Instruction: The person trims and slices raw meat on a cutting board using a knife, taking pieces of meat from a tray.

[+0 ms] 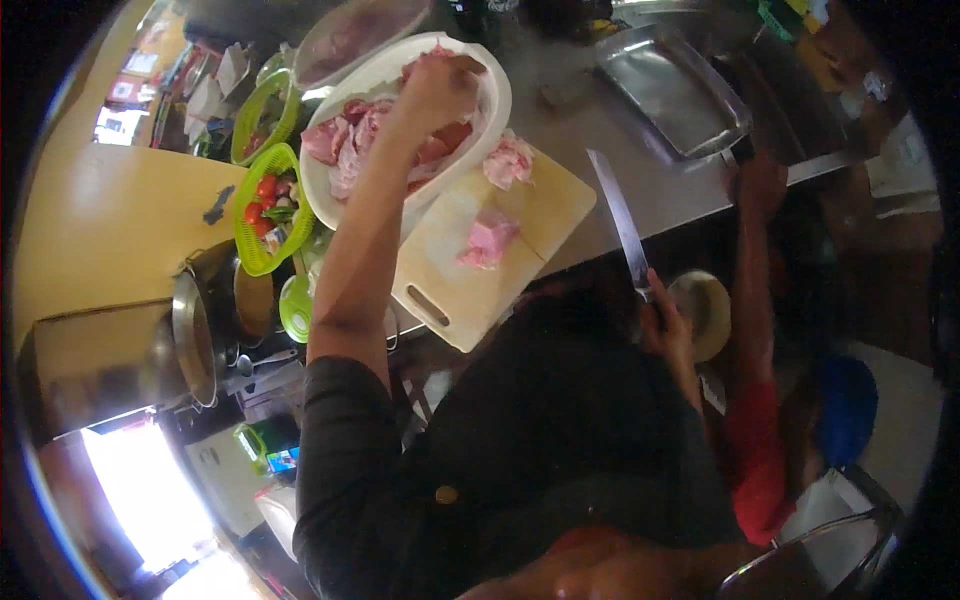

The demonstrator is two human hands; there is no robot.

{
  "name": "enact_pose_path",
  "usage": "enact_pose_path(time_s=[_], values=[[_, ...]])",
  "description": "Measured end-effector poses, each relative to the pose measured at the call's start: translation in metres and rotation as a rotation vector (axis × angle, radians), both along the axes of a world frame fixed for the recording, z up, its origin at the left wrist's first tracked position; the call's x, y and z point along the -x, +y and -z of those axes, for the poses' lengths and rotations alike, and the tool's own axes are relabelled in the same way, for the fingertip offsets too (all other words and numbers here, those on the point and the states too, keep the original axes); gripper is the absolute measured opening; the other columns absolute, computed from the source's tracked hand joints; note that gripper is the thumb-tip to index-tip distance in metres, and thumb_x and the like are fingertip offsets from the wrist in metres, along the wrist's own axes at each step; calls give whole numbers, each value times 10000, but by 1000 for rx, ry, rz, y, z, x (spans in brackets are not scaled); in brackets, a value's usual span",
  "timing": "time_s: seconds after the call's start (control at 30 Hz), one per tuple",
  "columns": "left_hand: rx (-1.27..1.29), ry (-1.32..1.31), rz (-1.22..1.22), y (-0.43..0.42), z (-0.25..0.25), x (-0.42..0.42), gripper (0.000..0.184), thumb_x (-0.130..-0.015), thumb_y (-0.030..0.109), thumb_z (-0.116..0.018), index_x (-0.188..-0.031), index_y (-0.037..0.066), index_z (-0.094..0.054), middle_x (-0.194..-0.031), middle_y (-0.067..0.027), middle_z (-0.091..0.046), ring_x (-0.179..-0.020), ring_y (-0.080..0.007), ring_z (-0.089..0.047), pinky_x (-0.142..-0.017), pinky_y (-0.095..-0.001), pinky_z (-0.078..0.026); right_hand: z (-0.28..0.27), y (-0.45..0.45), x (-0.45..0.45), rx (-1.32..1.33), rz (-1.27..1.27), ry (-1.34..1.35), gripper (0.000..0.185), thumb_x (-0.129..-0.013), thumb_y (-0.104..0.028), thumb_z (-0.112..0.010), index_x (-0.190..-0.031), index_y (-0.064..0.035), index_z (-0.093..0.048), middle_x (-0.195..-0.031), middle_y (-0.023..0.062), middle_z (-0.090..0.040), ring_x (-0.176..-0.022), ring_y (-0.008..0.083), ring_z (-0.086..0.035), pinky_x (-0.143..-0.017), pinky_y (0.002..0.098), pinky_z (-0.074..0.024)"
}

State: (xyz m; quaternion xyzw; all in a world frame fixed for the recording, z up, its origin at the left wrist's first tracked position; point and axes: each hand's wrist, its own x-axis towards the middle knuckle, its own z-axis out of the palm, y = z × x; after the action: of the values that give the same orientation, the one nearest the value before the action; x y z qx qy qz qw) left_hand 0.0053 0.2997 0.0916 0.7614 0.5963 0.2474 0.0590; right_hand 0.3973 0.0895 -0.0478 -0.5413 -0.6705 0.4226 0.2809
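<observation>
My left hand (440, 95) is inside a white oval tub (505, 95) of raw meat (365, 125), its fingers curled down among the pieces; what they hold is hidden. My right hand (667, 325) grips a long-bladed kitchen knife (620, 215) by its handle, with the blade pointing away from me beside the table edge. Between my hands lies a worn cutting board (435, 255) with a slot handle. A pink chunk of meat (490, 238) rests on its middle, and a paler, fatty piece (508, 160) sits near its far edge.
A metal tray (680, 90) stands at the far right of the table. On the left are a green basket (250, 235) with tomatoes, another green basket (260, 115) and a pan (195, 335). A co-worker in a red sleeve (755, 460) stands close on my right.
</observation>
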Motion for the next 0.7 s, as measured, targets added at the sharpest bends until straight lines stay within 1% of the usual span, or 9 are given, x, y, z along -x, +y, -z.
enact_pose_path(time_s=[0.07,0.17,0.33,0.37,0.47,0.5,0.57,0.63,0.7], values=[[39,-126,-167,12,-23,14,264,-792,224,-600,-993,90,-706,-889,-178,-687,-816,-302,-676,-791,-383,-519,2,1,0,-55,7,22,548,-904,-91,-567,-1413,-218,-410,-1324,114,-545,-1157,280,-571,-883,338,-484],[-136,-65,-201,49,-32,41,279,-760,221,-639,-1012,122,-707,-914,-147,-697,-835,-275,-680,-783,-360,-528,5,-1,-1,-142,6,-18,553,-908,-87,-555,-1421,-221,-398,-1320,107,-549,-1159,267,-570,-898,341,-481],[150,52,-255,85,9,80,262,-777,230,-653,-1014,127,-699,-893,-157,-695,-794,-291,-682,-758,-376,-534,-34,-4,10,176,58,-65,557,-905,-59,-552,-1423,-191,-393,-1317,125,-547,-1143,256,-581,-885,337,-487],[237,60,-230,86,16,94,249,-786,236,-652,-1004,124,-699,-888,-161,-694,-781,-298,-682,-745,-387,-535,-33,-1,11,135,50,-67,554,-905,-54,-552,-1420,-187,-399,-1315,129,-548,-1135,253,-586,-878,336,-490],[-63,374,-188,69,0,99,342,-799,114,-638,-1138,73,-640,-958,-211,-673,-842,-310,-670,-716,-399,-526,-16,7,16,-220,-14,-6,542,-903,-42,-553,-1409,-179,-418,-1309,138,-552,-1115,241,-599,-859,333,-495],[139,269,-402,28,-39,52,368,-801,116,-629,-1169,117,-632,-1117,-212,-628,-911,-327,-652,-755,-381,-518,-21,11,20,-123,3,27,535,-903,-41,-553,-1404,-176,-425,-1309,140,-552,-1129,242,-590,-874,336,-488],[8,5,-152,-48,-45,15,253,-851,295,-621,-970,90,-711,-889,-138,-702,-778,-295,-681,-731,-385,-529,-34,12,28,28,25,59,523,-903,-40,-555,-1396,-170,-437,-1307,143,-552,-1153,245,-574,-902,342,-474],[49,459,-63,-100,-5,-7,243,-836,273,-627,-951,73,-706,-828,-139,-700,-703,-315,-673,-688,-384,-532,-35,14,33,31,15,63,516,-902,-43,-560,-1389,-165,-445,-1307,145,-551,-1174,253,-559,-922,350,-465],[383,-125,-96,-159,28,-30,278,-801,265,-664,-989,61,-684,-856,-147,-681,-781,-328,-648,-736,-405,-514,-33,15,40,14,-9,64,510,-901,-53,-567,-1384,-164,-450,-1307,146,-550,-1182,264,-553,-931,357,-461]])
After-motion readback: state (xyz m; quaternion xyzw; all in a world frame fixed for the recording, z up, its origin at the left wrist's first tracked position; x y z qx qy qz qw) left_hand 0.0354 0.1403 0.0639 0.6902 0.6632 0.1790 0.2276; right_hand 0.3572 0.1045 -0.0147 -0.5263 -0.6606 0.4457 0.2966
